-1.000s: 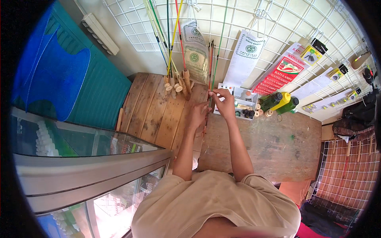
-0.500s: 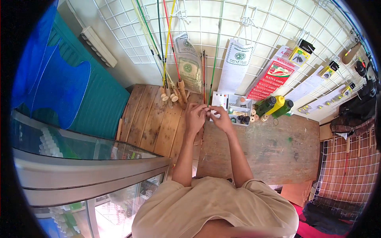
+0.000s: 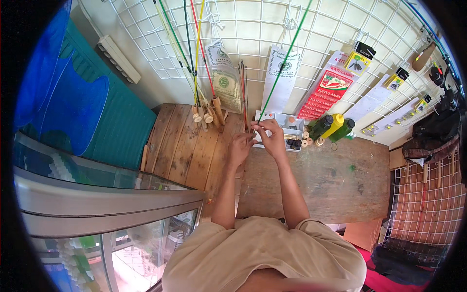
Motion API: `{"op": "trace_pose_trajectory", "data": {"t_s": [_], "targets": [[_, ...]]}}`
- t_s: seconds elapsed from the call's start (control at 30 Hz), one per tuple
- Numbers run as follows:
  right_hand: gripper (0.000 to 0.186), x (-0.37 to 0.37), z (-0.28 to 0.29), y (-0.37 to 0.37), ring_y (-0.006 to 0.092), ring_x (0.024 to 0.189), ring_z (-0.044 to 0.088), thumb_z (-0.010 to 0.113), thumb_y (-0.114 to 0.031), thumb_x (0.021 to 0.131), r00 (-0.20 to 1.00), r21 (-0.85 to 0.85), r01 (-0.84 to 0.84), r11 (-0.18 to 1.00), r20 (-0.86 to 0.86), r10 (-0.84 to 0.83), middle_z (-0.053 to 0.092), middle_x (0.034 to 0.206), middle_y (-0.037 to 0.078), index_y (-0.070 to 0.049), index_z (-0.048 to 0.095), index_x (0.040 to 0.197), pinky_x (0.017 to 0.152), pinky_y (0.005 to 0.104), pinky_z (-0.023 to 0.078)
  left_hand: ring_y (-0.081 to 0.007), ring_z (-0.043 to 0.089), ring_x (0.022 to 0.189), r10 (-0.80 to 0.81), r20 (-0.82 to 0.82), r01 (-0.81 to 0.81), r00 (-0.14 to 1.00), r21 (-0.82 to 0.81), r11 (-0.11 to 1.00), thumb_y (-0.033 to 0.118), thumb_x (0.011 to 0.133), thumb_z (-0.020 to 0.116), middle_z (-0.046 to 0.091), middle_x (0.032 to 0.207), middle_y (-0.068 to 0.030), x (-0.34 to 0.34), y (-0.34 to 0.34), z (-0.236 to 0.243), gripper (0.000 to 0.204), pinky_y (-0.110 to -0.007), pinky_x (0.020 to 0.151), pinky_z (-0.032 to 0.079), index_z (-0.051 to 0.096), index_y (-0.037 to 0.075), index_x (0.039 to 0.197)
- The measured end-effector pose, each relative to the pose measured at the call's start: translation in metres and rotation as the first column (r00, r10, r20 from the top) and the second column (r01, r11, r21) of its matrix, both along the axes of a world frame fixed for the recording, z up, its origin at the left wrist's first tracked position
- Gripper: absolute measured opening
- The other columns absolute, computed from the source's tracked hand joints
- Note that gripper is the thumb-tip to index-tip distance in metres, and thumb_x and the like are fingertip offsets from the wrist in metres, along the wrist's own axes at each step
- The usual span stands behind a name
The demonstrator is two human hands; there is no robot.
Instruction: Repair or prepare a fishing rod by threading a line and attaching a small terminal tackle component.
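A thin green fishing rod (image 3: 286, 61) rises from my hands and leans to the right across the wall grid. My right hand (image 3: 273, 136) is closed in a pinch around the rod's lower end. Just left of it and slightly lower, my left hand (image 3: 239, 148) has its fingers pressed together. What the left fingers hold, if anything, is too small to tell. Behind my right hand sits a white compartment tray (image 3: 295, 150) with small dark bottles (image 3: 295, 144) in it, partly covered by the hand.
Several coloured rods with wooden handles (image 3: 217, 114) lean on the wall grid (image 3: 238, 29) at left. Green and yellow bottles (image 3: 333, 126) and wooden spools (image 3: 306, 138) stand right of the tray. Below spreads the worn wooden tabletop (image 3: 316, 180). A glass case (image 3: 107, 209) borders the left.
The green rod has tilted from nearly upright to leaning right. My right hand has shifted up a little, my left hand down, and the fingers have come slightly apart.
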State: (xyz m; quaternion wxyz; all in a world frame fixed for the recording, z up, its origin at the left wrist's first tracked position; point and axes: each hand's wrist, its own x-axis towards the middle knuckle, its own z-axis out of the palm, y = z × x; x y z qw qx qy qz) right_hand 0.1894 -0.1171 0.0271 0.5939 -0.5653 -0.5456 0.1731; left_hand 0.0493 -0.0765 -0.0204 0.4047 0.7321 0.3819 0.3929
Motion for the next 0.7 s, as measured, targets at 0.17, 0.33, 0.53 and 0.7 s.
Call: {"op": "trace_pose_trajectory", "data": {"t_s": [0.17,0.33,0.53,0.7], "targets": [[0.017,-0.001,0.023,-0.009,0.0177,0.091,0.056,0.066,-0.006,0.084,1.000,-0.013,-0.023,1.000,-0.016,0.023,0.069,0.102,0.006,-0.005,0.070,0.101,0.077,0.0297,0.047,-0.0259,0.061,0.095,0.111,0.006,-0.110,0.994,-0.091,0.990,0.009,0.080,0.070,0.068,0.094,-0.0103,0.003,-0.004,-0.007,0.013,-0.037,0.082,0.049,0.073,0.007,0.093],[0.034,0.003,-0.008,-0.021,0.0222,0.096,0.058,0.065,-0.003,0.081,0.998,-0.007,-0.057,0.998,-0.022,0.057,0.064,0.112,0.010,-0.006,0.063,0.115,0.078,0.0318,0.048,-0.0221,0.062,0.089,0.090,0.117,-0.117,0.989,0.258,0.959,0.002,0.078,0.069,0.063,0.089,-0.0098,0.012,-0.003,0.036,0.016,-0.031,0.076,0.050,0.073,0.005,0.093],[0.034,0.002,-0.066,-0.027,0.0288,0.100,0.059,0.067,-0.005,0.079,0.984,-0.195,-0.152,0.969,0.061,0.166,0.063,0.103,0.016,-0.003,0.063,0.113,0.081,0.0354,0.049,-0.0213,0.061,0.090,0.014,0.189,-0.051,0.982,0.192,0.980,0.003,0.077,0.070,0.064,0.090,-0.0092,0.029,-0.016,0.069,0.016,-0.031,0.080,0.049,0.075,0.008,0.092],[0.021,0.001,-0.054,-0.033,0.0258,0.087,0.062,0.066,-0.005,0.081,0.998,-0.127,-0.047,0.991,-0.040,0.043,0.063,0.094,0.015,-0.001,0.067,0.101,0.077,0.0327,0.048,-0.0236,0.060,0.092,0.014,0.186,-0.055,0.982,0.215,0.975,0.006,0.079,0.070,0.066,0.094,-0.0097,0.036,-0.020,0.073,0.017,-0.034,0.080,0.048,0.073,0.008,0.095]]}}
